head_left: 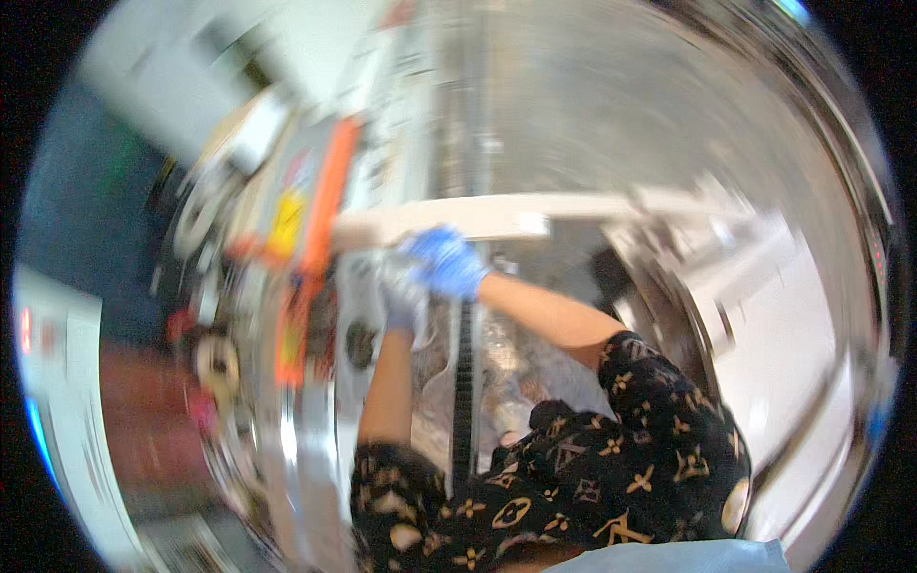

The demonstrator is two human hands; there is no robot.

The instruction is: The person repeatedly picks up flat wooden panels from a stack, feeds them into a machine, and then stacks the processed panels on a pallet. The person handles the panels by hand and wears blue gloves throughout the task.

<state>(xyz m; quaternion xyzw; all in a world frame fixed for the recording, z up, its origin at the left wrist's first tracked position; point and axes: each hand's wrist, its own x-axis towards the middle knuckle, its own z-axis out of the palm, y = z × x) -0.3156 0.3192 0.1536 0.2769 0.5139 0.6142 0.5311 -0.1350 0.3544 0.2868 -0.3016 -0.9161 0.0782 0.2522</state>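
My right hand (447,265), in a blue glove, is at the middle of the view, just below a long pale bar (583,204) that runs across to the right. Close beside it, my left hand (405,294) wears a whitish glove and seems to touch the right one. Motion smears the fingers of both hands, so whether they hold anything does not show. Left of them stands a machine with an orange guard (330,196) and a yellow label (286,223). Under my left hand lies a grey plate (357,304) with a dark round opening.
A dark ribbed strip (464,382) runs toward me below my hands. On the right are white panels or boxes (764,306). A pale cabinet (62,382) stands at the far left, near a reddish-brown surface (153,415). Grey floor (592,95) stretches beyond the bar.
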